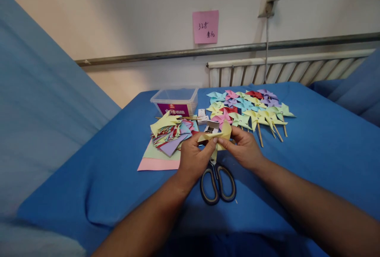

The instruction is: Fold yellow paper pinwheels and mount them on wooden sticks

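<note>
A yellow paper piece (221,133), partly folded, is held up over the blue table (311,158) between both hands. My left hand (192,158) pinches its left side with thumb and fingers closed. My right hand (243,148) pinches its right side. Black-handled scissors (217,184) lie on the cloth just below the hands. Left of my left hand lies a stack of cut coloured paper pieces (170,132) on flat green and pink sheets (156,161). Behind my right hand several finished paper pinwheels (249,108) on wooden sticks are spread out.
A clear plastic box (175,101) with a purple label stands behind the paper stack. Small white items (203,116) lie beside it. A pink note (205,27) is stuck on the wall above a radiator (285,69). Blue fabric (35,102) rises on the left.
</note>
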### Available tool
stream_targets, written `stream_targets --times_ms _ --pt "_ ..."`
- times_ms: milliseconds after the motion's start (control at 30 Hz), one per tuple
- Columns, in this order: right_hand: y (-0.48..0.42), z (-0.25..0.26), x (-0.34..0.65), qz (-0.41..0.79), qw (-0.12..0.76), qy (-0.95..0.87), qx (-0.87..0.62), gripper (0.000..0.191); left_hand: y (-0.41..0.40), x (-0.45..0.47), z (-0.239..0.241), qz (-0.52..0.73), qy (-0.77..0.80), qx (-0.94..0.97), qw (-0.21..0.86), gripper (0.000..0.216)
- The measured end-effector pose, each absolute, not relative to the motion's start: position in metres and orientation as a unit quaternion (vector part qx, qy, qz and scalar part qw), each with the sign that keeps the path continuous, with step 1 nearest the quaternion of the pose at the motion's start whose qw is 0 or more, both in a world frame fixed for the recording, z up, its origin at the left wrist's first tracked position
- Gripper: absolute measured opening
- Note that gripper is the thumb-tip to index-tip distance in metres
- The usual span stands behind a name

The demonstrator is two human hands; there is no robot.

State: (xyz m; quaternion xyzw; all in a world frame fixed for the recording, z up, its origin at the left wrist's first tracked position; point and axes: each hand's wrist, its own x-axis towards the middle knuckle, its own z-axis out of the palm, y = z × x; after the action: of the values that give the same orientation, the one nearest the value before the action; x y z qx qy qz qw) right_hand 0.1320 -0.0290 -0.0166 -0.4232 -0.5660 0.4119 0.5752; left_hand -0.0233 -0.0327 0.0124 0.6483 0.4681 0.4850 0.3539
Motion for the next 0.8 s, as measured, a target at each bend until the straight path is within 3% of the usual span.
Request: stream_targets --times_ms 167,500,800 --pt "-0.027 -0.022 0.129 0.422 0.586 -0.536 -0.437 0.025 -0.026 -0.023 0.008 0.481 0.458 0.619 0.420 0.022" --pt "-0.026 -0.021 0.127 0.565 0.570 -0.454 -0.387 0.042 -0.016 -0.021 0.004 0.508 0.442 0.455 0.583 0.029" --pt "-0.023 -0.024 0.124 0.601 0.564 -0.411 -0.389 0.044 -0.017 -0.020 0.009 0.492 0.447 0.457 0.591 0.034"
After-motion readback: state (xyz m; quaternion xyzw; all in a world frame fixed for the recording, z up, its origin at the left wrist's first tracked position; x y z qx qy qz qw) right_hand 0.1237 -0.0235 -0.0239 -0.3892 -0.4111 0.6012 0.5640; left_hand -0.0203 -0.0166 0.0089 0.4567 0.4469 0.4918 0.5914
